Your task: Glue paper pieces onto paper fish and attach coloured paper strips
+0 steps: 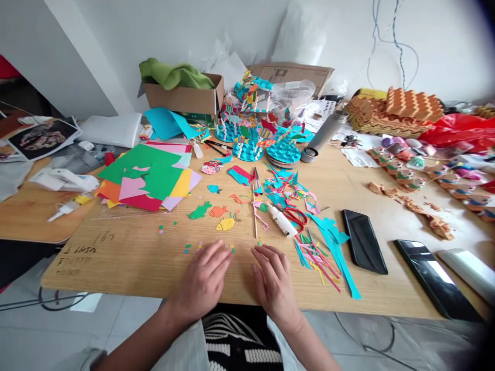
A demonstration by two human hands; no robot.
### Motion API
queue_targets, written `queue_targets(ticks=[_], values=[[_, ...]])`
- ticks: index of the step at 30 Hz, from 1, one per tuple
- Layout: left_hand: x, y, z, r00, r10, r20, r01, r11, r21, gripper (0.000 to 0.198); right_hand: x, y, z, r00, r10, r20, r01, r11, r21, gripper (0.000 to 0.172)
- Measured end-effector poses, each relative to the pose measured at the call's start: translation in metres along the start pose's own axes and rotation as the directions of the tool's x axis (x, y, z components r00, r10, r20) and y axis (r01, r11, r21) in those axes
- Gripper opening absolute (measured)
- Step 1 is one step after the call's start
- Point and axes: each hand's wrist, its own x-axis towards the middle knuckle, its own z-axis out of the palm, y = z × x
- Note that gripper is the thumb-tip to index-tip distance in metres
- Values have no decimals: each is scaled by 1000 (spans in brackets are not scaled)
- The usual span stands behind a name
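My left hand (204, 281) rests on the table's front part, fingers stretched forward among tiny coloured paper bits (188, 248). Across a small gap, my right hand (274, 281) lies palm down, its fingers slightly bent, the tips by a few more bits. Neither hand shows anything held, though the undersides are hidden. Just beyond them lie paper fish: a yellow one (225, 224), an orange one (218, 211), a green one (200, 210) and a smaller blue one (214, 189). Past my right fingertips are a thin wooden stick (255, 221), a white glue bottle (282, 220) and red-handled scissors (297, 219).
Coloured paper sheets (154, 178) are piled at left. Paper strips (315, 255) and a black phone (364, 241) lie right, with another phone (433, 278) beyond. Blue fish-decorated models (249, 147), a steel flask (325, 136) and a cardboard box (181, 98) stand behind. Egg trays (413, 105) occupy the back right.
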Motion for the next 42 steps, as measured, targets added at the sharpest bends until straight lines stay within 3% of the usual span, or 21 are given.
queue_targets(ticks=[4, 12, 21, 32, 37, 42], values=[[-16, 13, 1, 994, 108, 24, -108, 994, -4, 36, -13, 5, -2, 997, 1, -79, 0, 1000, 8, 41], [-47, -12, -17, 984, -162, 76, 137, 954, 266, 49, -11, 9, 1, 995, -41, -86, 43, 999, 19, 38], [-36, -27, -3, 965, -178, 192, 105, 935, 337, 59, -13, 11, 3, 996, -27, -79, 27, 1000, -4, 30], [-52, -65, -28, 933, -334, 133, 254, 874, 415, 57, -9, 11, 4, 998, -3, -68, 4, 1000, 13, 26], [-49, -52, -22, 947, -288, 142, 215, 897, 385, 61, -9, 9, 4, 999, -37, -18, 37, 999, -3, 31], [-58, -43, -16, 963, -159, 217, 75, 933, 353, 64, -10, 8, 4, 1000, -8, -15, 8, 1000, -5, 28]])
